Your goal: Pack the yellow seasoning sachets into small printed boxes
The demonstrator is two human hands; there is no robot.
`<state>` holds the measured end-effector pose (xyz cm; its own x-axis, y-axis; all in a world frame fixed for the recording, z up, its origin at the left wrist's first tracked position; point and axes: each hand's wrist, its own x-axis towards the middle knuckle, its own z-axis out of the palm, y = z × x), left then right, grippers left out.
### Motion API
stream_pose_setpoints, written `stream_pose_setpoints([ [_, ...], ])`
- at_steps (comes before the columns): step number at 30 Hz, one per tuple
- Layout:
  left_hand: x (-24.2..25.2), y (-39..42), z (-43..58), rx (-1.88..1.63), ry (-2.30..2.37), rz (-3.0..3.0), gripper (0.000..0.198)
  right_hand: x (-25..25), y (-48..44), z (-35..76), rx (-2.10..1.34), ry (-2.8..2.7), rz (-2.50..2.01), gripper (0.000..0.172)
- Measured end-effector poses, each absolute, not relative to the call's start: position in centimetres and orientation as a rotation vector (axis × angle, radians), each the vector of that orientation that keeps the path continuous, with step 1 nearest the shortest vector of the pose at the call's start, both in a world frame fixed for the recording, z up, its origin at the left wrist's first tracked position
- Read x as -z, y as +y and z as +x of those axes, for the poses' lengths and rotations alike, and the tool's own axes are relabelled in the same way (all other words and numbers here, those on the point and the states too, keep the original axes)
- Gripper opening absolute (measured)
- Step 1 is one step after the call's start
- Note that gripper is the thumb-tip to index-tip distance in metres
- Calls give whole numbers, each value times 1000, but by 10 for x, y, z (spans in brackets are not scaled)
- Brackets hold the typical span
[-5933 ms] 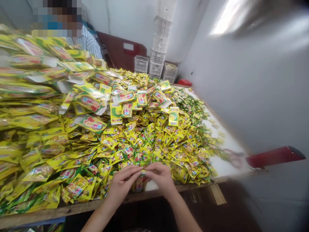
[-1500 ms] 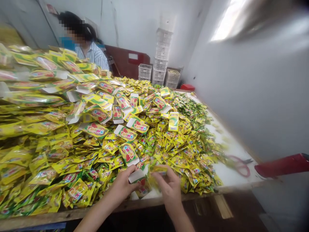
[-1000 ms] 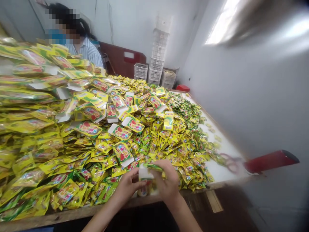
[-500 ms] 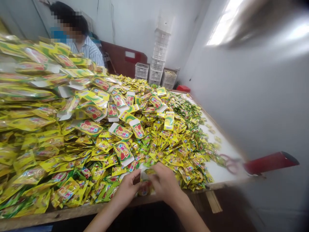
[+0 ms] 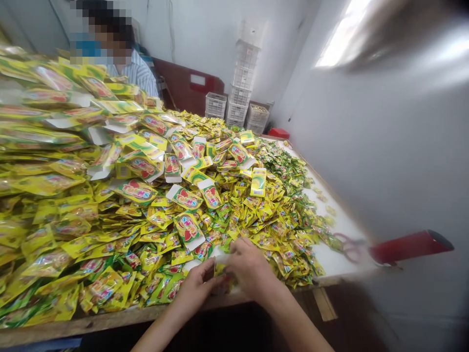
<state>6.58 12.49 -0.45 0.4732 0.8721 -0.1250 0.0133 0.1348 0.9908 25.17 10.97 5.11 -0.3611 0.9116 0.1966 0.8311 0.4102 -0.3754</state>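
My left hand (image 5: 196,291) and my right hand (image 5: 251,269) meet at the table's near edge, fingers closed around a small yellow carton (image 5: 220,270) that they mostly hide. The carton's white flap shows just between my thumbs. In front of my hands lies a huge heap of yellow and green sachets (image 5: 256,215). Flat printed cartons (image 5: 188,227) with white flaps lie scattered on top of the heap, the nearest one just beyond my left hand.
Another person in a striped shirt (image 5: 141,73) sits at the far left behind the heap. Pink-handled scissors (image 5: 348,244) lie on the white table top (image 5: 340,222) at right, beside a red object (image 5: 410,242). White crates (image 5: 238,93) are stacked against the back wall.
My hands have brought the carton and some sachets together and lowered them toward the table edge. The right hand now covers the carton from above.
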Motion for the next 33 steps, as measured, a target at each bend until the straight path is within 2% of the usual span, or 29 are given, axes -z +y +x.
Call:
stream_pose_setpoints([
  [5,8,123,69,-737,905,1358,34,-39,102,258,-602,-2245,-1297,12],
  [11,4,119,56,-705,909,1352,43,-7,80,246,-1103,-1146,-1381,20],
  [15,-4,113,47,-657,918,1151,45,4,75,232,-1402,-906,-1261,28],
  [18,-9,115,50,-641,886,1081,39,-1,79,231,-1366,-1003,-1261,21],
  [20,-8,119,53,-663,927,1108,34,-7,83,232,-1200,-1191,-1316,15],
  [24,2,131,53,-880,1093,1146,26,-13,93,231,-849,-1430,-1327,20],
  [29,13,131,49,-924,1135,1320,25,-1,99,223,-1064,-1210,-1303,18],
  [33,10,129,53,-954,1125,1367,29,8,98,219,-1077,-1089,-1323,18],
])
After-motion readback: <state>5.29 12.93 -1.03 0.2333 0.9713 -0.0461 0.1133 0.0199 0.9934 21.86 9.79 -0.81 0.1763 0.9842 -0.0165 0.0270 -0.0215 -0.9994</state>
